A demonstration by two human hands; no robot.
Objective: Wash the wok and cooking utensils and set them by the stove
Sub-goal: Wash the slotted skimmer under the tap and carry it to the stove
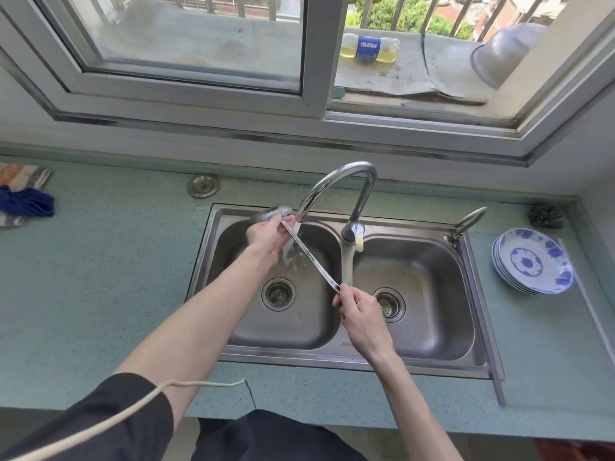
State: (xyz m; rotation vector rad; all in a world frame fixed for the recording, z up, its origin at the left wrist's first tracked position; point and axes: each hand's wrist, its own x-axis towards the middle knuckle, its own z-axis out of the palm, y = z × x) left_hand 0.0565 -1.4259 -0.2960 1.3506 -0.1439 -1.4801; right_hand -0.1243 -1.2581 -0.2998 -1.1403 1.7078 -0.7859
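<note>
Sink, both hands' grip on ladle.

One double sink with two basins, each with one drain: two drains in all. One gooseneck tap and one smaller side tap. One metal ladle held between two hands. One stack of blue-and-white plates, roughly four. One scourer, one bottle, one upturned metal bowl, one round metal cap on the bench
</note>
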